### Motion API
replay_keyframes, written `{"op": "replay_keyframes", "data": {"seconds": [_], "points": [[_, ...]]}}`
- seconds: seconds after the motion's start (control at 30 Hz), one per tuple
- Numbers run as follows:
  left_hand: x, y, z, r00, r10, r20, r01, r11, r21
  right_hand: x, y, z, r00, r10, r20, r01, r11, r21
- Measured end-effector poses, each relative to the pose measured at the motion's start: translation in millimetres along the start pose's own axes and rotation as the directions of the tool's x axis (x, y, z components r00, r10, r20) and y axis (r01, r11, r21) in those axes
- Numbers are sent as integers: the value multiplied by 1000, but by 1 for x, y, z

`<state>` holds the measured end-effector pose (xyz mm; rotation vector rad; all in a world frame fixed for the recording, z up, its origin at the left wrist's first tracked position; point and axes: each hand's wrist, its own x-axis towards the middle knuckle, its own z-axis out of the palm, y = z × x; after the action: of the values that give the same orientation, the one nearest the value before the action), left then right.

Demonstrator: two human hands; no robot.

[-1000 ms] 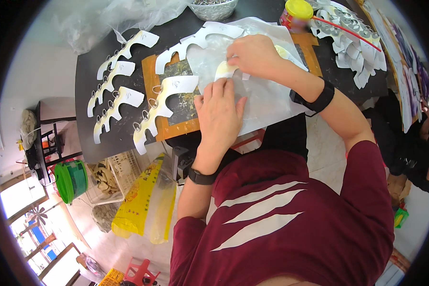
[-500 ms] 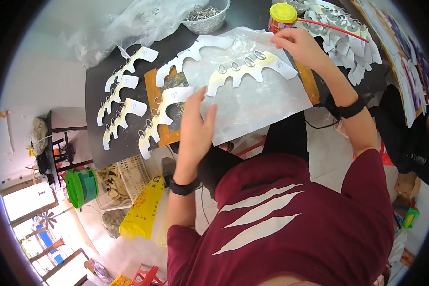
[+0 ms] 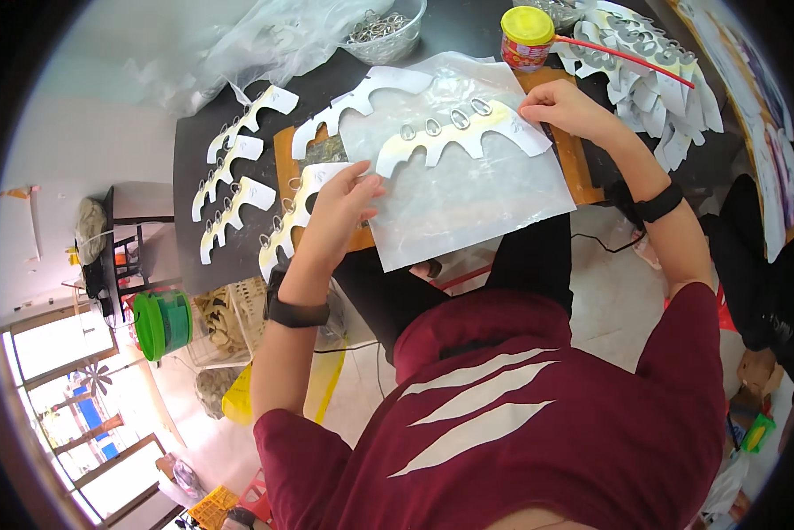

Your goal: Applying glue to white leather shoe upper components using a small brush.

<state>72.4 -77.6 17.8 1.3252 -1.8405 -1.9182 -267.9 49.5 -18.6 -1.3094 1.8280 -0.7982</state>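
Note:
A translucent plastic sheet (image 3: 468,208) lies across the board and overhangs the near table edge. On it rests a white scalloped strip (image 3: 454,146), yellowish along its upper edge, with several metal rings standing there. At the sheet's right edge, by the strip's right end, my right hand (image 3: 567,109) pinches the sheet between thumb and fingers. My left hand (image 3: 333,208) is open at the sheet's left edge, fingers stretched toward the strip's left end. Beneath my left hand, another ringed strip (image 3: 278,243) is partly covered. A plain white strip (image 3: 353,102) lies farther back.
Ringed strips (image 3: 229,212) lie at left on the black table (image 3: 194,274). Behind stand a clear bowl (image 3: 386,37) of metal rings and a yellow-lidded can (image 3: 528,35) with a red stick (image 3: 627,60). A pile of strips (image 3: 649,75) occupies the right.
My right hand has come nearer along the sheet's right edge, toward the strip's end. My left hand has moved left and its fingers have drawn in. The sheet and strip have shifted slightly left.

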Motion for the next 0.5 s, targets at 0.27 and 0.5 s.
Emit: {"op": "replay_keyframes", "data": {"seconds": [0.27, 0.5], "points": [[16, 13, 4, 998, -14, -57, 23, 988, 152, 0, -9, 1, 999, 46, -21, -43, 994, 101], [30, 6, 6, 972, 230, -55, -198, 920, 339, -3, -17, 1, 999, 54, -1, -53, 982, 182]]}}
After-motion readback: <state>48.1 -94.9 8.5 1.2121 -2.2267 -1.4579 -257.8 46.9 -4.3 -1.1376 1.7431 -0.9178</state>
